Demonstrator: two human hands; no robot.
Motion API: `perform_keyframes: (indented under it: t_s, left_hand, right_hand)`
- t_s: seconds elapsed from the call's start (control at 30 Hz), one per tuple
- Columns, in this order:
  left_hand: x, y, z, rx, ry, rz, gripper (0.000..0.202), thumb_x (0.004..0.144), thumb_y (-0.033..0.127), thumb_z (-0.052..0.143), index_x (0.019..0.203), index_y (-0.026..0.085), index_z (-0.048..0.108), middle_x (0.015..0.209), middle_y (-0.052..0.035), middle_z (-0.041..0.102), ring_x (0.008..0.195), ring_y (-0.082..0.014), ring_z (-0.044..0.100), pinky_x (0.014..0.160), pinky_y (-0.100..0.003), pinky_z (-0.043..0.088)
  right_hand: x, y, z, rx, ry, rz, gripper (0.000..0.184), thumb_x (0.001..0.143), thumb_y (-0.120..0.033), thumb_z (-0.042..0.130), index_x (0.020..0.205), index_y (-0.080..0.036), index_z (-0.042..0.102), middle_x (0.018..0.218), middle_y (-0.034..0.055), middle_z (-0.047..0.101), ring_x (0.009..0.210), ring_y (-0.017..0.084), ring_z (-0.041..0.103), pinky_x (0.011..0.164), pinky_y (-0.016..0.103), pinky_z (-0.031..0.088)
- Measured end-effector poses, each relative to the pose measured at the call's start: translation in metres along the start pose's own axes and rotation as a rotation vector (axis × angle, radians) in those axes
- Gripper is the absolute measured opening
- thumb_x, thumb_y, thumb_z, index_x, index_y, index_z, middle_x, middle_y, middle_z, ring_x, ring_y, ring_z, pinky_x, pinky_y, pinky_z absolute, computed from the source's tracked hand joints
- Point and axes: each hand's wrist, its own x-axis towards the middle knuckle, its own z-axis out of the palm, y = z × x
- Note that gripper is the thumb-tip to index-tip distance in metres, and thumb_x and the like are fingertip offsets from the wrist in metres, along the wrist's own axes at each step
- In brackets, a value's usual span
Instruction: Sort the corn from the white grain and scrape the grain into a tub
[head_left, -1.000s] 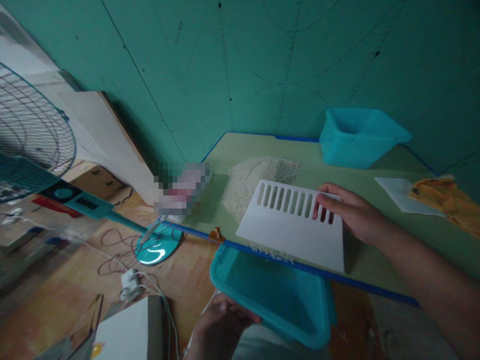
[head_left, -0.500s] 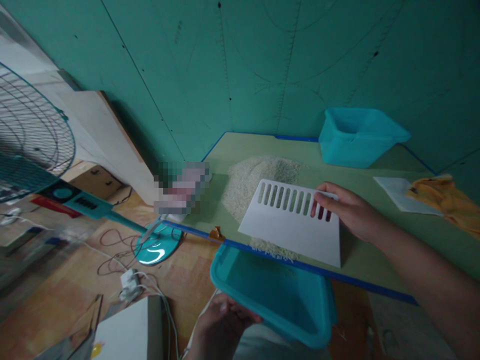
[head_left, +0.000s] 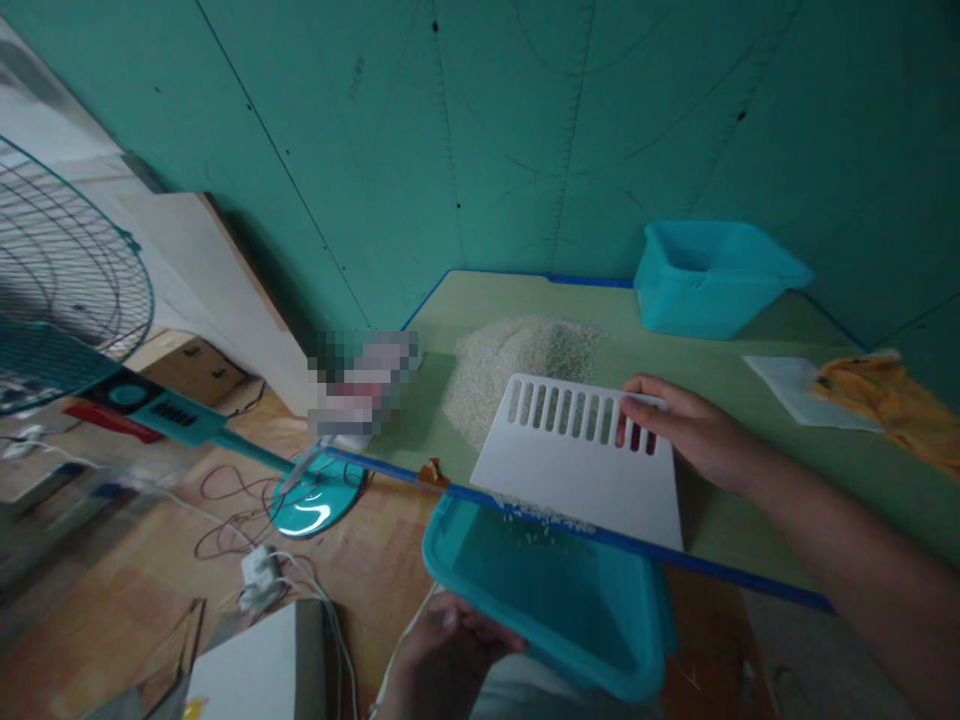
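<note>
My right hand (head_left: pixel 694 432) grips the slotted top edge of a white plastic scraper (head_left: pixel 581 465), fingers through the slots. The scraper's lower edge reaches the table's blue front edge (head_left: pixel 637 545), where white grains (head_left: pixel 536 515) spill over. A heap of the same grains (head_left: pixel 517 360) lies behind the scraper on the green tabletop. My left hand (head_left: pixel 442 655) holds the near rim of a teal plastic tub (head_left: pixel 551 595) just below the table edge, under the falling grains.
A second teal tub (head_left: pixel 712 275) stands at the back right of the table. A white sheet (head_left: pixel 799 390) and an orange cloth (head_left: pixel 889 395) lie at the right. A standing fan (head_left: pixel 67 300), cables (head_left: pixel 247 500) and a white box (head_left: pixel 247 670) occupy the floor at left.
The scraper has been pulled toward me to the table's front edge, pushing grains over the edge into the tub. The left hand and tub have hardly moved.
</note>
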Motion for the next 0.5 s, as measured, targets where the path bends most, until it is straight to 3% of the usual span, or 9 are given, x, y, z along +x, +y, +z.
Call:
perform_keyframes:
  t_s: [0.5]
  left_hand:
    - [0.0048, 0.0029, -0.0064, -0.013, -0.065, -0.094, 0.018, 0.075, 0.029, 0.061, 0.081, 0.016, 0.073, 0.082, -0.0057, 0.077, 0.08, -0.0194, 0.067, 0.08, -0.033, 0.044]
  right_hand:
    - [0.0034, 0.0044, -0.0082, 0.118, 0.093, -0.023, 0.035, 0.073, -0.054, 0.058, 0.074, -0.021, 0.046, 0.062, -0.0026, 0.058, 0.048, 0.009, 0.048, 0.046, 0.021, 0.034]
